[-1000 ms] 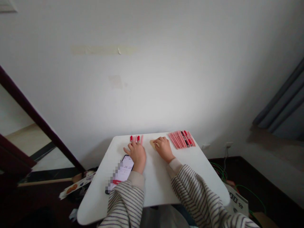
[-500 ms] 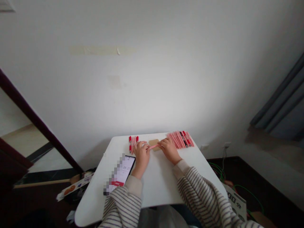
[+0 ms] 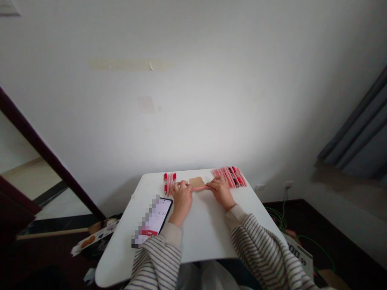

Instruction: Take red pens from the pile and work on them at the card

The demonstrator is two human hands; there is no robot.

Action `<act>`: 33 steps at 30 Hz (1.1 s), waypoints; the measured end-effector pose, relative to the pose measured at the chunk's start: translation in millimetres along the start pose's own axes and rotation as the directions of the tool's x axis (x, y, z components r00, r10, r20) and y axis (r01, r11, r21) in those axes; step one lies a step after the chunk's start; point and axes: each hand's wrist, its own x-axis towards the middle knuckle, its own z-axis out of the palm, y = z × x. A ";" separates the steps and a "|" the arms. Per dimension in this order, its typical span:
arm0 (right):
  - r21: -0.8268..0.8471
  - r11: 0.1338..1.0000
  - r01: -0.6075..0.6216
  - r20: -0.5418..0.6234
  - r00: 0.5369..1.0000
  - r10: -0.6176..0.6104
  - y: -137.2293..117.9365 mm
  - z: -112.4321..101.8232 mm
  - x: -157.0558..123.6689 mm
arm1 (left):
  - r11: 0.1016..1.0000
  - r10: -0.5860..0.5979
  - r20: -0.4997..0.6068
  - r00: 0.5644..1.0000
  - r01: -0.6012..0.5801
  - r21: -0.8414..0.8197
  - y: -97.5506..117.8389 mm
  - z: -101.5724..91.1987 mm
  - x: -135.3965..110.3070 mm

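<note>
Both hands grip one pink pen (image 3: 200, 188) that lies crosswise between them above the white table (image 3: 199, 229). My left hand (image 3: 182, 197) pinches its left end and my right hand (image 3: 221, 190) pinches its right end. Just behind the pen lies a small tan card (image 3: 196, 181). A short row of pink and red pens (image 3: 169, 180) lies to the left of my left hand. A bigger row of pink and red pens (image 3: 230, 176) lies at the table's far right, beside my right hand.
A phone (image 3: 153, 221) with a lit screen lies on the table at the left, near my left forearm. A white wall stands right behind the table. Boxes and green cables lie on the dark floor on both sides. A grey curtain hangs at the right.
My left hand left the short row of pens and came to the middle. My right hand lifted off the tan card. Both now hold one pink pen between them.
</note>
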 end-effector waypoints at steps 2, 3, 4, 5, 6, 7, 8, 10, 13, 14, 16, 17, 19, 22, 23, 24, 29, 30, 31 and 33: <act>-0.013 1.000 0.013 -0.038 0.999 -0.013 -1.2 -1.8 0.8 | 1.000 -0.010 0.002 1.000 0.010 -0.020 0.7 2.0 0.3; -0.014 1.000 0.022 -0.053 0.998 -0.023 -2.0 -2.8 1.1 | 0.999 -0.018 0.006 1.000 0.019 -0.035 0.8 3.4 0.7; -0.011 0.999 0.032 -0.064 0.997 -0.033 -3.0 -3.8 1.4 | 0.998 -0.031 0.014 0.999 0.032 -0.053 0.8 4.7 1.3; -0.008 0.999 0.039 -0.074 0.997 -0.039 -3.9 -4.7 1.5 | 0.996 -0.045 0.023 0.999 0.047 -0.072 0.8 5.9 1.9; -0.005 0.999 0.039 -0.081 0.996 -0.040 -4.7 -5.4 1.5 | 0.994 -0.061 0.032 0.998 0.064 -0.088 0.8 6.6 2.5; -0.003 0.999 0.034 -0.086 0.996 -0.034 -5.3 -6.0 1.3 | 0.992 -0.077 0.037 0.996 0.080 -0.100 0.8 6.9 2.9; -0.002 1.000 0.022 -0.089 0.996 -0.023 -5.5 -6.4 1.0 | 0.990 -0.089 0.033 0.996 0.092 -0.107 0.9 6.7 3.1; 0.004 1.000 -0.011 -0.087 0.996 0.011 -4.8 -6.5 -0.3 | 0.990 -0.095 -0.003 0.995 0.094 -0.108 1.2 4.7 2.7; 0.023 0.998 -0.058 -0.084 0.995 0.060 -1.0 -5.2 -2.6 | 0.992 -0.070 -0.045 0.997 0.064 -0.109 1.3 0.1 0.6; 0.030 0.997 -0.070 -0.084 0.994 0.072 0.7 -4.5 -3.2 | 0.992 -0.059 -0.045 0.997 0.053 -0.111 1.1 -1.3 0.0; 0.047 0.995 -0.084 -0.081 0.993 0.088 4.0 -3.1 -4.2 | 0.993 -0.043 -0.039 0.998 0.038 -0.113 0.8 -3.1 -0.8; 0.057 0.994 -0.088 -0.078 0.993 0.092 5.4 -2.5 -4.6 | 0.993 -0.042 -0.041 0.998 0.038 -0.112 0.7 -3.4 -0.9; 0.079 0.993 -0.092 -0.072 0.993 0.098 7.7 -1.7 -5.0 | 0.993 -0.048 -0.038 0.998 0.044 -0.112 1.2 -3.1 -0.9; 0.109 0.990 -0.094 -0.069 0.992 0.102 10.0 -1.2 -5.3 | 0.988 -0.087 0.007 0.996 0.087 -0.127 3.7 -1.4 -1.1; 0.117 0.989 -0.096 -0.068 0.992 0.104 10.6 -1.1 -5.5 | 0.986 -0.100 0.027 0.995 0.103 -0.132 4.7 -1.0 -1.3; 0.123 0.987 -0.100 -0.066 0.992 0.108 11.0 -1.0 -5.7 | 0.984 -0.109 0.039 0.993 0.114 -0.134 5.6 -0.7 -1.6; 0.137 0.981 -0.135 -0.053 0.988 0.143 11.2 -1.2 -6.7 | 0.990 -0.080 0.001 0.997 0.080 -0.115 5.9 -1.8 -2.7; 0.136 0.981 -0.139 -0.050 0.988 0.147 10.8 -1.4 -6.8 | 0.991 -0.073 0.000 0.997 0.072 -0.113 5.2 -2.2 -2.6; 0.135 0.981 -0.142 -0.047 0.988 0.150 10.2 -1.7 -6.8 | 0.992 -0.067 0.002 0.998 0.067 -0.109 4.5 -2.4 -2.4; 0.137 0.980 -0.146 -0.041 0.987 0.152 9.2 -2.0 -6.8 | 0.993 -0.069 0.000 0.998 0.069 -0.098 3.2 -2.2 -2.0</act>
